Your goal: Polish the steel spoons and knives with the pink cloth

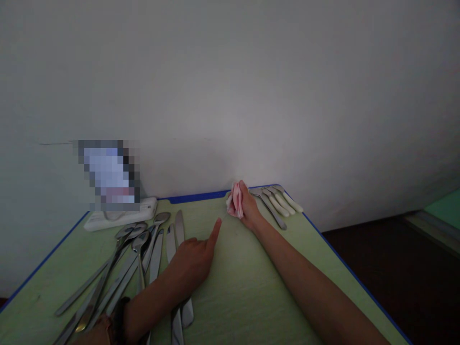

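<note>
My right hand (248, 206) is closed around a folded pink cloth (235, 200) near the table's far edge, just left of several forks. Lower and to the left is my left hand (196, 256), its index finger stretched toward the cloth and its other fingers curled. A faint thin line shows between that fingertip and the cloth; what the left hand holds, if anything, is hidden. Forks with white handles (278, 203) and a metal-handled utensil (275, 216) lie beside the right hand. Table knives (179, 227) lie left of my left hand.
Spoons (140, 239) and more knives overlap in a loose pile on the left of the green table (244, 287), partly under my left forearm. Behind them a blurred-out device (109, 175) stands on a white base (122, 215). A wall (230, 96) rises behind the table.
</note>
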The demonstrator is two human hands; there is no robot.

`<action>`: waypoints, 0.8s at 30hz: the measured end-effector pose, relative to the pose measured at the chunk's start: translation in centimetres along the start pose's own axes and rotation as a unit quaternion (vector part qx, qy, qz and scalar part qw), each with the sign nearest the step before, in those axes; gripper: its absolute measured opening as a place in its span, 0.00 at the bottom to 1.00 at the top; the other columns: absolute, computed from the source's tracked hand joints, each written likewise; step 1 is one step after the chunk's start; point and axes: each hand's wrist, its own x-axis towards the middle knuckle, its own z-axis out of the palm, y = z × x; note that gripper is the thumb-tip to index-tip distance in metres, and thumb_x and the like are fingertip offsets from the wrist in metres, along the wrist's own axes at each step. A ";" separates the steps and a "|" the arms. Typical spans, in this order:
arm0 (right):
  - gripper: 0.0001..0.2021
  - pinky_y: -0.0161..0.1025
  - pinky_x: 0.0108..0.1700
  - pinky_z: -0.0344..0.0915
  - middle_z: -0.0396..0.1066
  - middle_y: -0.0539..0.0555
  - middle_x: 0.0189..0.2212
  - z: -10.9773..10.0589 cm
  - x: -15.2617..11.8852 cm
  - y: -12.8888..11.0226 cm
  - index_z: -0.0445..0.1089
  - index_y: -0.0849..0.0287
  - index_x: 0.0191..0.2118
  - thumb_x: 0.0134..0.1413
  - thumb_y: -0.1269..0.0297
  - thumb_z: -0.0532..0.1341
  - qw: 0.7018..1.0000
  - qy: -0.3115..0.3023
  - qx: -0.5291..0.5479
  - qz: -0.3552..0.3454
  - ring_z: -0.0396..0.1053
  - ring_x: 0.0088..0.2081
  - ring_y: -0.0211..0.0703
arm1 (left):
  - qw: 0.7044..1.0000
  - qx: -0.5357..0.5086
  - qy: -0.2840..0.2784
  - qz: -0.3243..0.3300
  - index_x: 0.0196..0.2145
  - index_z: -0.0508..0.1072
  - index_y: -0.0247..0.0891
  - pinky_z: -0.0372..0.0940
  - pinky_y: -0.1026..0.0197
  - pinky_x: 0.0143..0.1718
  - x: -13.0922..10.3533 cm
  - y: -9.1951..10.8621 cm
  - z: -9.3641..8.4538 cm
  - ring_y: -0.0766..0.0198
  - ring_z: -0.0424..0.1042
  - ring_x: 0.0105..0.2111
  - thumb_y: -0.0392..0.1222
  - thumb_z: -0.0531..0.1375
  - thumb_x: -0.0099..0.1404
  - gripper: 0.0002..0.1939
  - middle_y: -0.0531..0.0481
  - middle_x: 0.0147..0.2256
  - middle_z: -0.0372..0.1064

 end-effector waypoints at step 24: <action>0.21 0.31 0.14 0.60 0.62 0.45 0.13 1.1 -1.5 -0.1 0.64 0.59 0.27 0.40 0.45 0.64 0.995 0.046 -0.046 -0.071 0.57 0.12 0.32 | 0.999 -0.040 0.026 0.015 0.64 0.37 0.28 0.64 0.58 0.31 0.1 -0.5 0.2 0.57 0.74 0.28 0.34 0.42 0.67 0.30 0.44 0.27 0.74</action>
